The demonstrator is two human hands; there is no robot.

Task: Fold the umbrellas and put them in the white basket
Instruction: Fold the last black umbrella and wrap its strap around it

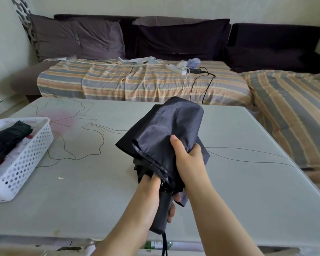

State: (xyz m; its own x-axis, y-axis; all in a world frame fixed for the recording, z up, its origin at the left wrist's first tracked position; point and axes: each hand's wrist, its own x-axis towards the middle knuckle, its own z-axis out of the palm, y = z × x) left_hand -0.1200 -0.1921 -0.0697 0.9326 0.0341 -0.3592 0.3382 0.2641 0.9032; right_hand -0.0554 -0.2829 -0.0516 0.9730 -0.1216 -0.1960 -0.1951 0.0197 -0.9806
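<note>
Dark grey umbrella (166,130): collapsed, its canopy loose and bunched, held above the middle of the tabletop (229,182) with the canopy end pointing away from the person and the handle toward them.
Left hand (151,196): wrapped around the umbrella's handle (162,215); fingertips show on the handle's far side and a wrist strap hangs below.
Right hand (188,159): gripping the gathered canopy fabric, thumb pressed on top, fingers curled round the far side.
White basket (26,156): perforated plastic, at the tabletop's left edge, well apart from the held umbrella.
Basket contents: a folded black umbrella (6,139) lying lengthwise; other items under it are too hidden to tell.
Behind the tabletop: a sofa with a striped cover (137,80), dark cushions, and a power strip (175,69) with cables.
</note>
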